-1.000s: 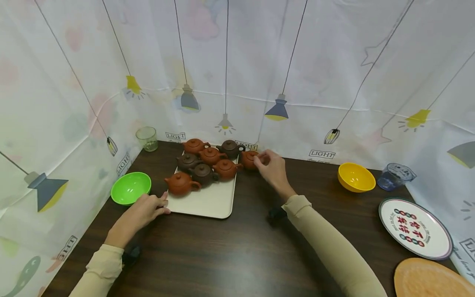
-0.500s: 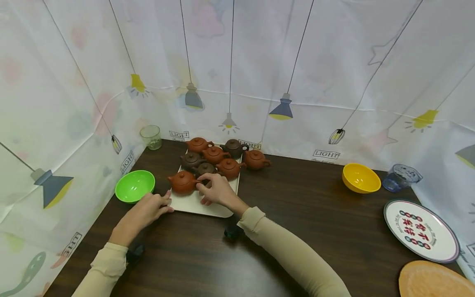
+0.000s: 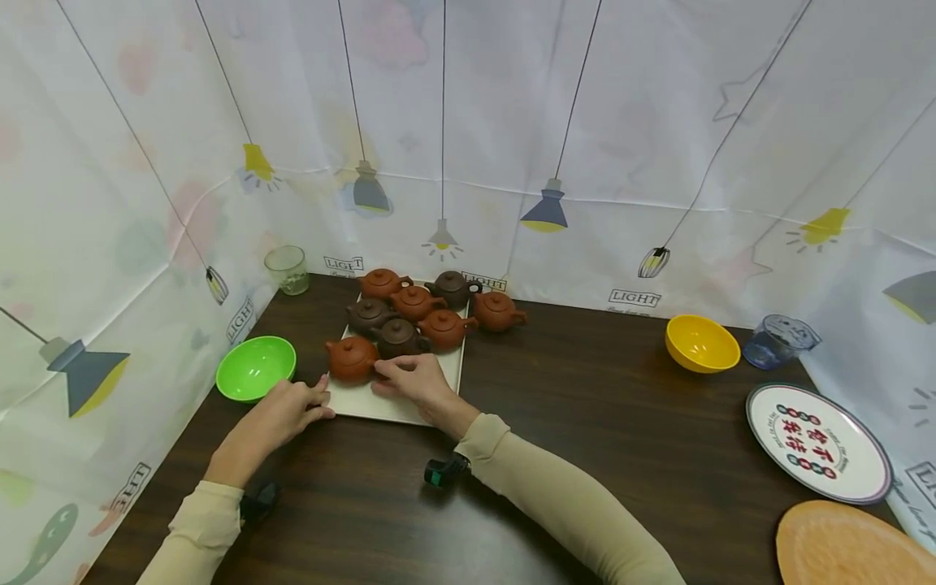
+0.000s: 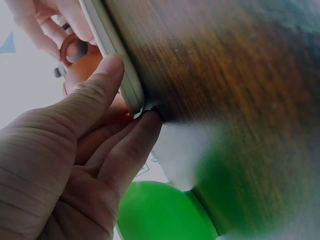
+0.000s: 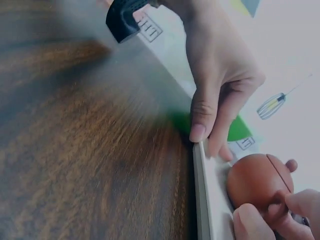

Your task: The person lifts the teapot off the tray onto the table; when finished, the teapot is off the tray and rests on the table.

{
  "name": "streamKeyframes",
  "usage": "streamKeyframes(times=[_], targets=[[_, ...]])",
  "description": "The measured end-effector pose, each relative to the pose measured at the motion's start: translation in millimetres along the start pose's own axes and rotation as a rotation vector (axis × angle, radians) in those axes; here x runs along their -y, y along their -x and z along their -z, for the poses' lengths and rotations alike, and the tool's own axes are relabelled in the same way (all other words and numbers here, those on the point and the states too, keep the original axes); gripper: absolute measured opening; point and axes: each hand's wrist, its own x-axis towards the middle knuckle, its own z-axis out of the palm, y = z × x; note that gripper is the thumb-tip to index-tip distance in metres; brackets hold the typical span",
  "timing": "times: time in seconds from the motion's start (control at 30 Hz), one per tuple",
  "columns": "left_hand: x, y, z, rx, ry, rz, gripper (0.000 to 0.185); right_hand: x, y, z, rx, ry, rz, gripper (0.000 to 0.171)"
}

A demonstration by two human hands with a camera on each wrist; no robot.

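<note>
My left hand [image 3: 288, 409] pinches the near left corner of a cream tray [image 3: 358, 402]; in the left wrist view the thumb lies on top and a finger is at the underside. My right hand [image 3: 424, 392] pinches the handle of the reddish-brown teapot [image 3: 353, 360] at the front of the tray. That handle is mostly hidden by fingers in the head view. Behind it on the tray crowd several more teapots, among them a dark brown teapot [image 3: 400, 338] and a reddish teapot [image 3: 446, 328]. Another reddish teapot [image 3: 497, 311] sits at the tray's right edge.
A green bowl [image 3: 256, 369] is close to my left hand, with a clear glass [image 3: 288, 270] behind. Over on the right are a yellow bowl [image 3: 702, 344], a blue glass [image 3: 780, 341], a white plate [image 3: 817, 443] and an orange-brown board [image 3: 851, 546]. Cloth walls bound the table.
My right hand has left the teapot at the tray's right edge, moved left and toward me, and taken the front teapot's handle. My left hand has stayed at the tray corner.
</note>
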Motion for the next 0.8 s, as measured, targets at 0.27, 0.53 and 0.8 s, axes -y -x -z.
streamKeyframes(times=[0.27,0.53,0.8], targets=[[0.2,0.4,-0.7,0.006,-0.003,0.000,0.036,13,18,17,0.089,-0.056,-0.033,0.034],[-1.6,-1.8,-3.2,-0.002,-0.004,-0.031,0.018,52,63,91,0.117,-0.096,0.032,0.035],[-2.7,2.5,0.3,0.013,-0.005,-0.026,0.016,72,80,202,-0.183,-0.063,0.116,0.046]])
